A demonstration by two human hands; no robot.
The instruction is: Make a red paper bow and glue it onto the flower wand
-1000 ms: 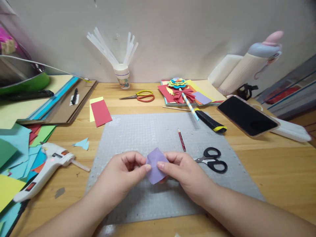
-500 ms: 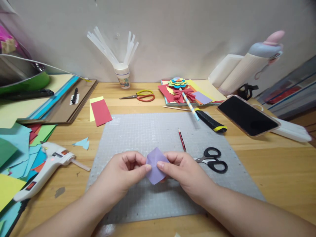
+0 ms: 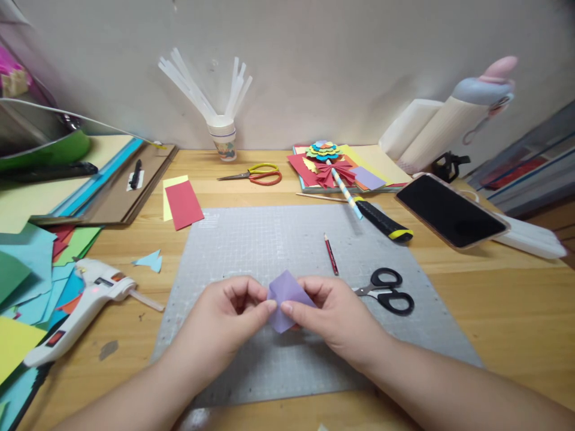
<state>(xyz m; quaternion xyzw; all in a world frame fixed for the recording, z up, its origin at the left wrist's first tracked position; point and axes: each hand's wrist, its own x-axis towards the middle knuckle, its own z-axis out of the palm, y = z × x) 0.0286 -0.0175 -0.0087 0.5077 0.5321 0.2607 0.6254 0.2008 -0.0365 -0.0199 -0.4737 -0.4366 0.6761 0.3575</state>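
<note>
A small piece of purple paper [image 3: 287, 290], with crease lines across it, is held above the grey cutting mat [image 3: 251, 239]. My left hand [image 3: 236, 308] pinches its left corner between thumb and fingers. On the other side my right hand [image 3: 326, 311] grips it, the thumb lying flat on the paper's face and the fingers behind. Black-handled scissors [image 3: 390, 291] lie on the mat just right of my right hand, their blades partly hidden by it. A short red and black pencil [image 3: 331, 254] rests beyond that hand.
At left are a white glue gun [image 3: 90, 305] and coloured paper scraps [image 3: 31, 257]. Behind the mat lie red paper [image 3: 184, 204], yellow-red scissors [image 3: 256, 173], a cup [image 3: 224, 146] of white sticks and a paper flower [image 3: 324, 151]. A black-yellow cutter [image 3: 381, 220] and phone [image 3: 451, 209] lie right.
My right thumb has slid left across the purple paper towards the left thumb. The paper has turned and tilted slightly. Everything on the table stays where it was.
</note>
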